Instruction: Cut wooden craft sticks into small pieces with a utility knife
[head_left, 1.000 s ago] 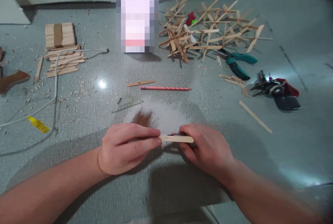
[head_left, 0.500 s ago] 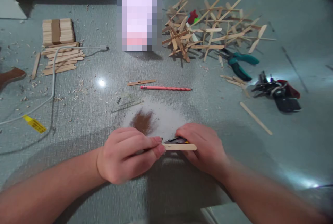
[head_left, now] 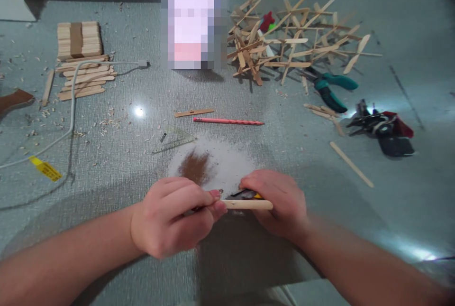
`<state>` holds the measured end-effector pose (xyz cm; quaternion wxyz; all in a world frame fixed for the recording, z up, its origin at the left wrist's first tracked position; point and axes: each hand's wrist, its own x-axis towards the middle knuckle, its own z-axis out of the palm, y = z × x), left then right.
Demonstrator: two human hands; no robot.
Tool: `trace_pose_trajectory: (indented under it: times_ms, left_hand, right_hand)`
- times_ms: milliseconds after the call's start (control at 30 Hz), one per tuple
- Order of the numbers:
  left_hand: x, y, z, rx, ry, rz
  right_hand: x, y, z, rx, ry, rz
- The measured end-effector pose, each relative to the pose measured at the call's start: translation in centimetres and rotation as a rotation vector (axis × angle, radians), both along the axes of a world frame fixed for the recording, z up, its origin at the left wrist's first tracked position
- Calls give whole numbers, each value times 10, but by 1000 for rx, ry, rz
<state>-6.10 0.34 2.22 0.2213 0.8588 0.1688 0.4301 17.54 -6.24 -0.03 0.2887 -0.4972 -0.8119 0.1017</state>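
My left hand (head_left: 176,216) is closed, pinching one end of a pale wooden craft stick (head_left: 249,205) between thumb and fingertips. The stick lies roughly level and points right, with a small nick on its upper edge near my fingertips. My right hand (head_left: 280,197) wraps round what looks like a utility knife (head_left: 246,194), dark with a yellow part. Its dark tip points left, just behind the stick; whether it touches the wood I cannot tell. Most of the knife's handle is hidden in my palm. White powder (head_left: 231,154) with a brown patch (head_left: 195,166) lies beyond both hands.
Farther off are a pink pencil (head_left: 229,121), a notched stick (head_left: 194,112) and a clear set square (head_left: 174,141). Joined sticks (head_left: 295,52) are heaped at back right, near green-handled pliers (head_left: 330,90). Bundled sticks (head_left: 92,40) and a white cable (head_left: 73,102) lie left.
Both hands have dropped slightly in view, and the stick has rolled or tilted a little, its free end moving slightly right. Both grips stay the same.
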Motion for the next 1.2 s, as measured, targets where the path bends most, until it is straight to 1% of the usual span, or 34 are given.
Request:
trace_pose_trajectory:
  times_ms: [167, 533, 733, 967, 1200]
  left_hand:
    - [0, 2, 1, 14, -21, -20]
    - [0, 2, 4, 31, -1, -5]
    - [0, 0, 2, 25, 14, 3]
    - [-1, 0, 3, 18, 24, -5]
    - [0, 2, 1, 31, 3, 28]
  right_hand:
    - [0, 0, -1, 6, 19, -9]
    - [-1, 0, 1, 14, 44, -10]
    - [-2, 2, 2, 24, 48, -12]
    - [-1, 1, 2, 9, 40, -8]
    - [-2, 2, 3, -32, 22, -1]
